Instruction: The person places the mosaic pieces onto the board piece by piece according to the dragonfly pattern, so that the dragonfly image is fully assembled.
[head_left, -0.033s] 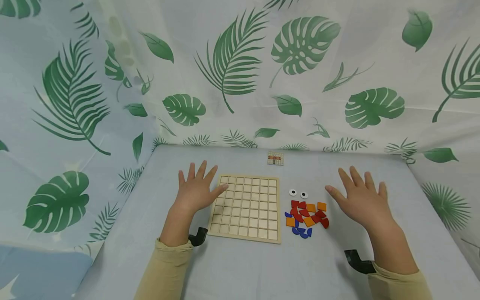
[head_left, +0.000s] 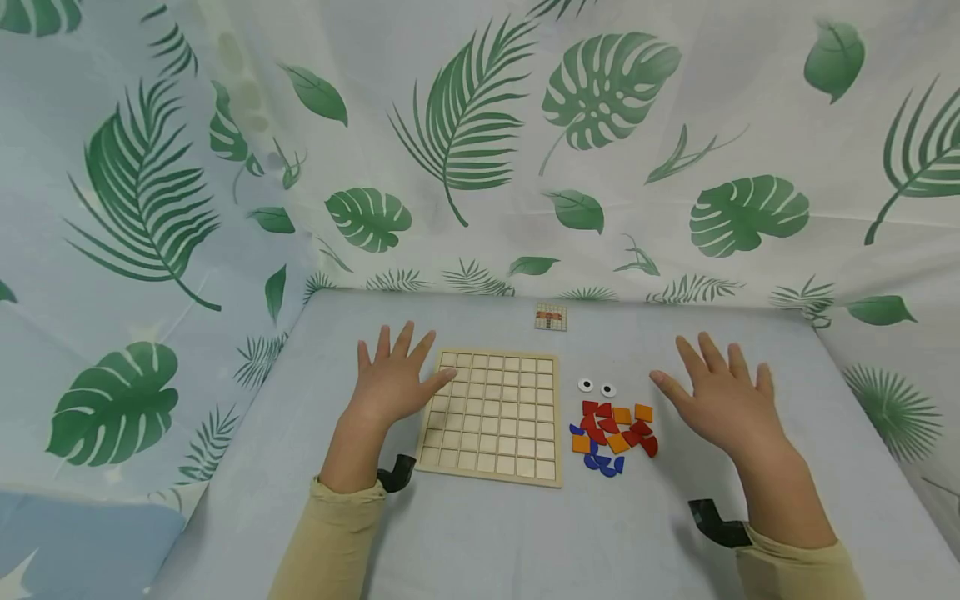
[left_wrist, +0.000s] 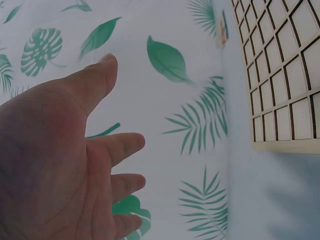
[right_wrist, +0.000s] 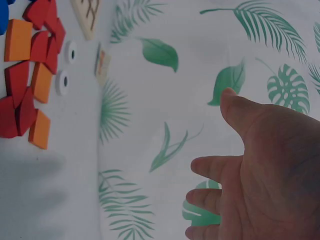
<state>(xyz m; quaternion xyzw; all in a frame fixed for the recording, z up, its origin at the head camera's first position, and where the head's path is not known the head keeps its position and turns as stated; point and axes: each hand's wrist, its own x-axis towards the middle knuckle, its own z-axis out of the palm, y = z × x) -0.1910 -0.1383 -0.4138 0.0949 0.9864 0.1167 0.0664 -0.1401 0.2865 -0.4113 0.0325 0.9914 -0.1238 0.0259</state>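
Observation:
My left hand (head_left: 388, 387) hovers at the left edge of a wooden grid board (head_left: 495, 418), fingers spread and thumb overlapping the board in the head view. Nothing is in its palm in the left wrist view. My right hand (head_left: 727, 408) is held out to the right of a loose group of flat pieces, its fingers spread and holding nothing. Orange squares (head_left: 643, 412), red pieces (head_left: 649, 447) with curved edges and blue rounded pieces (head_left: 608, 472) make up the group. Two white discs with black dots, like eyes (head_left: 586, 385), lie just behind them.
A small card (head_left: 551, 317) with a gridded picture lies behind the board, near the back curtain (head_left: 480, 242) with green leaf prints. White cloth (head_left: 480, 533) covers the table. Black curved pieces (head_left: 718, 525) stick out at both wrists, beside the beige sleeves (head_left: 330, 542).

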